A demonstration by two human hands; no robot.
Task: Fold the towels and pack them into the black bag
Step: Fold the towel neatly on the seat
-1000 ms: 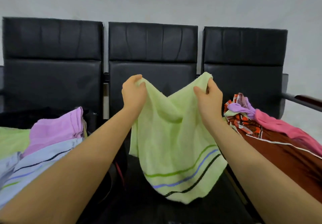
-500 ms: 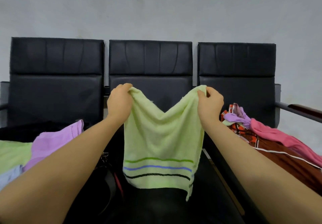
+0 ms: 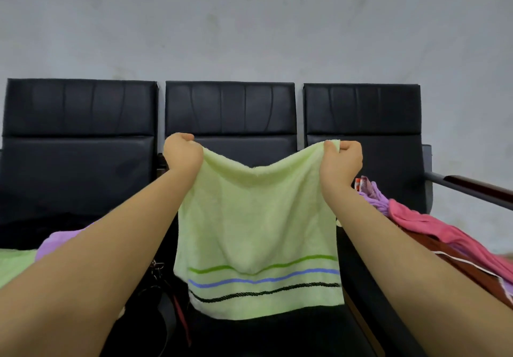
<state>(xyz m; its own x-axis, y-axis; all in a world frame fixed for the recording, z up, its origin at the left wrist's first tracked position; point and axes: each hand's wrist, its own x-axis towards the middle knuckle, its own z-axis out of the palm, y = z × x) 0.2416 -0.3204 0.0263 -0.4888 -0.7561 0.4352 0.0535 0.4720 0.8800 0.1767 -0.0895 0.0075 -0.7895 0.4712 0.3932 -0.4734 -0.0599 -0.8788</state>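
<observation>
Two hands have the light green towel (image 3: 256, 226) stretched out flat in the air, right in front of the middle seat of the black three-seat bench (image 3: 230, 109). Left hand (image 3: 183, 152) has its fingers curled tight over the towel's top left corner, right hand (image 3: 341, 159) pinches the top right corner with the fingers folded in around it. Top edge sags a bit between the two grips. The towel hangs straight down with three stripes near the bottom hem: green, then blue, then black lowest.

Going outward from the towel: just left of its lower edge, partly behind the left forearm, there's a dark bag-looking thing (image 3: 161, 309) with a strap and a metal clip, can't really tell how open it is. Further left of the towel, on the left seat, sits a purple towel (image 3: 59, 241) and a bit of another green towel (image 3: 15, 266) at the frame edge. Right of the towel, on the right seat, a messy pile: a pink towel (image 3: 433, 227) draped over a reddish-brown cloth (image 3: 472, 269), with a lilac piece (image 3: 373, 194) peeking out just behind the right wrist. Past that pile a dark wooden armrest (image 3: 483, 188) on a metal bar. Grey wall (image 3: 255, 23) behind the bench
</observation>
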